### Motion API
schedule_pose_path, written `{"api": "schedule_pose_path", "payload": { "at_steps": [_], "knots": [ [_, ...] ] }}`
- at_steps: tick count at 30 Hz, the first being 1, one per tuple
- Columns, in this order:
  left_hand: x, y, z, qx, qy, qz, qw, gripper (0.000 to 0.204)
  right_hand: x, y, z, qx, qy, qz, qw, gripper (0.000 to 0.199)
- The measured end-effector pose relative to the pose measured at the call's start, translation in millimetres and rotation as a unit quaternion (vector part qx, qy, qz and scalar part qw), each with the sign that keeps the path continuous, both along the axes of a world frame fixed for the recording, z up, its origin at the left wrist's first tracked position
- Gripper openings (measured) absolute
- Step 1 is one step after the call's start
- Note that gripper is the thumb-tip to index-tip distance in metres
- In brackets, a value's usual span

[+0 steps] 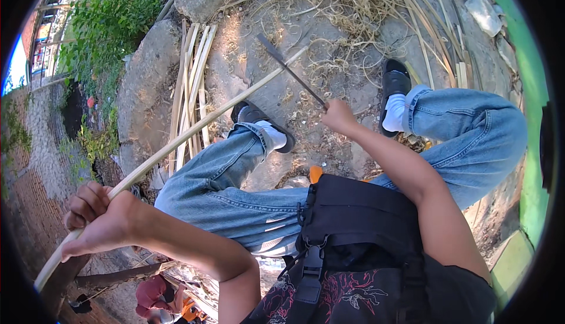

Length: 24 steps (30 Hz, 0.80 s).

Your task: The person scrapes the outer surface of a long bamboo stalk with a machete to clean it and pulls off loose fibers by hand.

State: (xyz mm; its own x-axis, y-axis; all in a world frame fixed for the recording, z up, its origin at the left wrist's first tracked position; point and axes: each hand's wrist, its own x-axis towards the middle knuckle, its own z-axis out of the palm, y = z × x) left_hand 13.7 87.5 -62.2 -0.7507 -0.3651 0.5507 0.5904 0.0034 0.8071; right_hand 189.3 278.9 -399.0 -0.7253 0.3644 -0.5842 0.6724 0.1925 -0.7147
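Hard midday sun floods the scene from above, bleaching the stone ground and the dry straw pile to near glare. Crisp shadows fall beneath the jeans and the black chest bag, where detail sinks into darkness. Focus stays sharp across the centre. The fisheye lens bends the green wall and brick paving toward a black circular rim.
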Motion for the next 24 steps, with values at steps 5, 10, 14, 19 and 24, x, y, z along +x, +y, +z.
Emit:
{"api": "schedule_pose_path", "payload": {
  "at_steps": [5,10,14,19,24],
  "knots": [
    [7.5,1.9,3.4,0.027,0.022,0.039,0.999,0.06,-25.6,-29.4,43.6,0.029,0.033,0.045,0.998,0.023],
    [3.2,2.6,4.7,0.048,0.029,0.004,0.998,0.06,-9.1,-5.5,25.7,0.012,0.129,0.052,0.99,0.022],
    [7.0,7.8,2.2,0.034,0.019,0.034,0.999,0.061,-16.7,11.4,5.7,0.051,-0.053,0.02,0.997,0.017],
    [3.0,4.5,3.3,0.034,0.021,0.021,0.999,0.062,-30.3,-34.0,59.4,-0.008,0.137,0.033,0.99,0.018],
    [-1.2,-0.1,2.0,0.026,0.009,0.016,1.0,0.061,5.7,11.0,-27.2,-0.01,-0.069,-0.045,0.997,0.022]
  ]
}}
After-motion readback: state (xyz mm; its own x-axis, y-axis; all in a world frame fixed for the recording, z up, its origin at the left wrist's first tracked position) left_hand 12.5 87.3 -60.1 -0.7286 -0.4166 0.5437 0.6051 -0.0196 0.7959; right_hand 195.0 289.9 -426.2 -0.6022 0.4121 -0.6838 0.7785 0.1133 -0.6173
